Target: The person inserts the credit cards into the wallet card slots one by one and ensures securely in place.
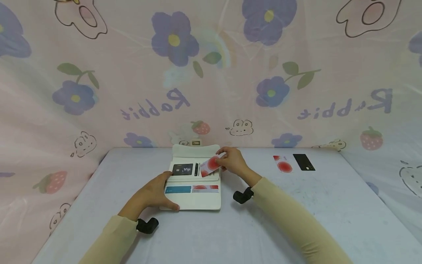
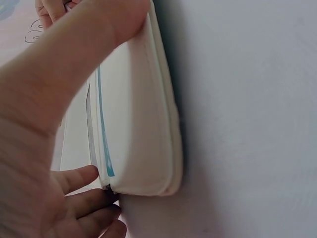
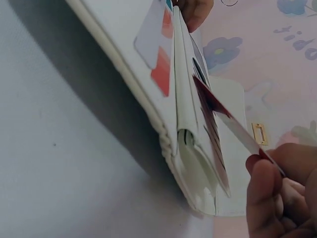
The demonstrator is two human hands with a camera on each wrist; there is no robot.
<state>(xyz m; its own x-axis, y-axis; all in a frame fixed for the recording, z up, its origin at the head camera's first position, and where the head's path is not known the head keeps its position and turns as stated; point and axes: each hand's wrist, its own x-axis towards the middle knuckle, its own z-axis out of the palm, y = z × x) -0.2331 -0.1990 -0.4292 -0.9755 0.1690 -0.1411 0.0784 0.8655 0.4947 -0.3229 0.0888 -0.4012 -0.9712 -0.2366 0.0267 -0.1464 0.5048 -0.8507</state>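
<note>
A white card wallet lies unfolded on the table, its flap at the far side. My left hand holds its left edge, the thumb near the front corner and the fingers at the middle fold. Between thumb and fingers, my right hand pinches a pink-and-red card, which slants over the right-hand slots of the upper panel. A dark "Vip" card sits to the left of it. In the lower panel are a teal card and another pink-and-red card.
On the white table, a loose pink-and-red card and a black card lie at the far right. A patterned cloth hangs behind the table. A gold-coloured clasp shows beyond the wallet in the right wrist view.
</note>
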